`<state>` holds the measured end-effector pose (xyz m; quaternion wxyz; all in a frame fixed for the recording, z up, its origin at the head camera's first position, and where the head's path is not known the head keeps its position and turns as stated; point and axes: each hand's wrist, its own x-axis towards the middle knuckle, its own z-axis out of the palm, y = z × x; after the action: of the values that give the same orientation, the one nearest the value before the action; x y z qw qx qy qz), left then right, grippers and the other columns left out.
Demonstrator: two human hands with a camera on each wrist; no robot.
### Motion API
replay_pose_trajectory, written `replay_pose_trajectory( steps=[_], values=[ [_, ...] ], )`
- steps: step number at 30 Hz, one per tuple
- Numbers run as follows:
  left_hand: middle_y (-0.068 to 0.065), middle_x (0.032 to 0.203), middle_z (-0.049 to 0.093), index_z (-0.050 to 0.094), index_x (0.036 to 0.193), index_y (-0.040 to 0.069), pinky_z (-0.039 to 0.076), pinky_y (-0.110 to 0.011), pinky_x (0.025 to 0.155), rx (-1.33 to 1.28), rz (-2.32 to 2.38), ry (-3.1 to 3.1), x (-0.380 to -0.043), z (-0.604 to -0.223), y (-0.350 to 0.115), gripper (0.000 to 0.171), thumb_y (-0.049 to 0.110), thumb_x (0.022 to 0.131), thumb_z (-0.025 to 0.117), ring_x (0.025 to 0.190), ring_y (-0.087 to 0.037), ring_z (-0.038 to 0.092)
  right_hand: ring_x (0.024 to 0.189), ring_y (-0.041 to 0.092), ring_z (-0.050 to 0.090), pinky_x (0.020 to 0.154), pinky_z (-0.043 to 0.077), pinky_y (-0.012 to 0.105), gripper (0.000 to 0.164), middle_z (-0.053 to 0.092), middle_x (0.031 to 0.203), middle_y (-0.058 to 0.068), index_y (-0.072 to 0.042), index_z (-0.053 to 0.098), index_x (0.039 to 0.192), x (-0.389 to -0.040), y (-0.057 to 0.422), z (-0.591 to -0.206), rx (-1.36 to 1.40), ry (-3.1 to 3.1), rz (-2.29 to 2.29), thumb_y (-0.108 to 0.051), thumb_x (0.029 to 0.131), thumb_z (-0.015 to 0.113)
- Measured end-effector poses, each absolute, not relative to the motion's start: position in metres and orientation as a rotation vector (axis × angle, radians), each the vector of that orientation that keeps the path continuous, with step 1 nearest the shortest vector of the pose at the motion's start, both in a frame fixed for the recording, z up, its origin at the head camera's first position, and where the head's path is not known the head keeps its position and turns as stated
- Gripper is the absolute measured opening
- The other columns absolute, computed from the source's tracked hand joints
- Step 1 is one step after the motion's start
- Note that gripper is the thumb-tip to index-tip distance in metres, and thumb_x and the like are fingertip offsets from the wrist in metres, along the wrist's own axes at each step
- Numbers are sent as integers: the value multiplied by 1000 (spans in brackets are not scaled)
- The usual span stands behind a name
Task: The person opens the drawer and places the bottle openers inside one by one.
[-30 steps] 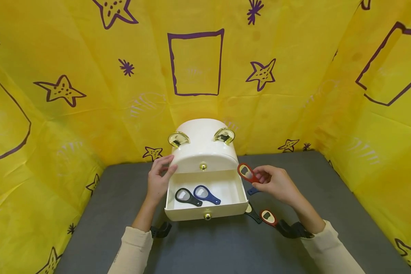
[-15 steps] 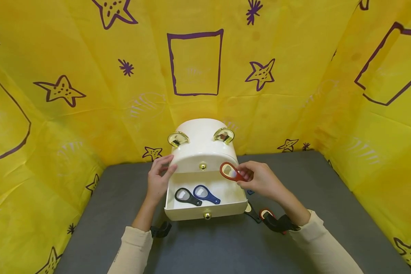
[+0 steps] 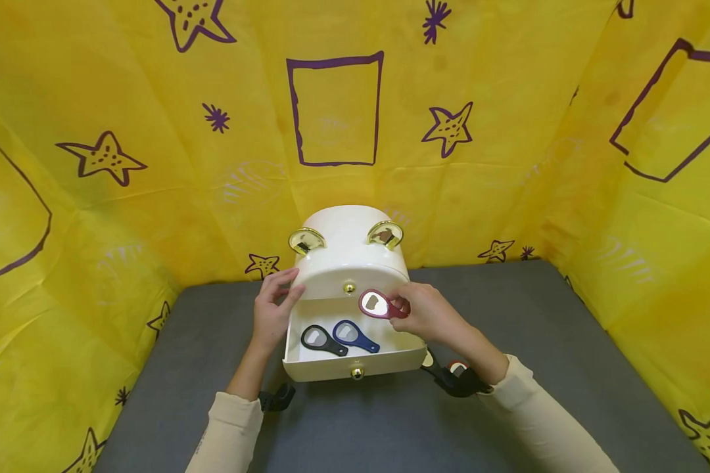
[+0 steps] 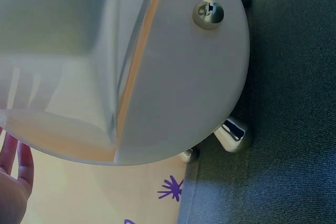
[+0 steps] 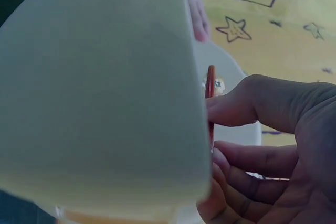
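My right hand (image 3: 430,316) pinches a red bottle opener (image 3: 373,303) by its handle, over the right part of the pulled-out drawer (image 3: 307,369). In the right wrist view the opener (image 5: 210,80) shows edge-on between thumb and fingers, partly hidden by the drawer front. My left hand (image 3: 274,312) rests with relaxed fingers against the left side of the white cabinet (image 3: 350,230); the left wrist view shows its fingers (image 4: 25,163) at the wall. Inside the drawer lie a black bottle opener (image 3: 317,337) and a blue bottle opener (image 3: 349,332), side by side.
On the grey table (image 3: 355,433), right of the drawer, another red opener (image 3: 457,366) and a dark-handled opener (image 3: 428,359) are partly covered by the right wrist strap. The cabinet has gold ears and knobs. Yellow printed cloth (image 3: 331,112) walls the table in.
My right hand has carried the red bottle opener leftward from beside the cabinet to over the drawer. The left hand and the two openers in the drawer stay put.
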<state>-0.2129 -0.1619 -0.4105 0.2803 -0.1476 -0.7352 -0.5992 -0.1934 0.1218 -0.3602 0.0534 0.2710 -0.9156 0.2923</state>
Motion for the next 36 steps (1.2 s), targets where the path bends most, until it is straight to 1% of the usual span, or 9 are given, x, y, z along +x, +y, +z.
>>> replay_pose_trajectory(
  steps=[6,10,14,16,21,24,28,33,36],
  values=[
    [-34,118,58,65,109,-15,48,-11,82,-393,-1595,-1975,-212,-409,-162,27,-10,82,68,105,4,53,67,12,47,60,38,24,20,58,71,-3,-8,69,89,-193,108,-365,843,-2842,733,-7,70,74],
    [-34,117,58,65,109,-15,48,-10,82,-392,-1590,-1974,-211,-409,-162,27,-10,82,68,105,5,53,63,14,45,58,36,26,14,54,66,-2,-9,65,81,-194,100,-372,854,-2842,649,-7,71,76],
    [-34,117,58,64,109,-15,47,-8,82,-391,-1593,-1967,-211,-409,-161,27,-11,82,68,104,5,53,60,15,46,56,37,27,19,56,63,-2,-8,63,74,-195,93,-379,859,-2841,590,-13,72,81],
    [-34,117,58,65,109,-15,48,-9,82,-387,-1596,-1968,-211,-409,-162,27,-11,82,68,104,5,53,60,17,49,57,40,30,20,59,63,0,-6,64,73,-195,89,-381,865,-2840,563,-14,72,82],
    [-32,118,58,65,110,-14,48,-11,82,-375,-1607,-1977,-212,-409,-162,28,-10,83,68,104,6,53,63,24,54,61,47,38,17,62,67,8,-1,67,73,-195,83,-387,848,-2870,507,-10,72,81],
    [-33,118,58,65,110,-14,48,-10,82,-370,-1607,-1980,-211,-409,-161,28,-10,83,68,104,6,53,62,26,54,59,45,39,14,61,65,10,-2,64,68,-195,80,-389,819,-2886,515,-5,71,77],
    [-33,118,57,65,110,-14,48,-11,82,-364,-1607,-1985,-210,-409,-161,28,-10,83,68,103,5,54,59,21,49,55,40,35,19,55,59,3,-6,59,63,-196,81,-390,794,-2877,552,-5,74,75],
    [-33,118,57,65,110,-14,48,-11,82,-366,-1608,-1984,-211,-408,-160,28,-10,83,68,103,5,54,57,13,40,53,31,27,24,43,55,-5,-10,58,64,-196,88,-387,839,-2849,619,-15,78,77],
    [-32,118,58,65,110,-14,49,-11,82,-369,-1604,-1983,-211,-408,-160,28,-10,83,68,104,6,53,58,11,41,52,32,23,23,46,57,-7,-12,59,66,-194,93,-383,878,-2837,653,-20,79,77]
  ],
)
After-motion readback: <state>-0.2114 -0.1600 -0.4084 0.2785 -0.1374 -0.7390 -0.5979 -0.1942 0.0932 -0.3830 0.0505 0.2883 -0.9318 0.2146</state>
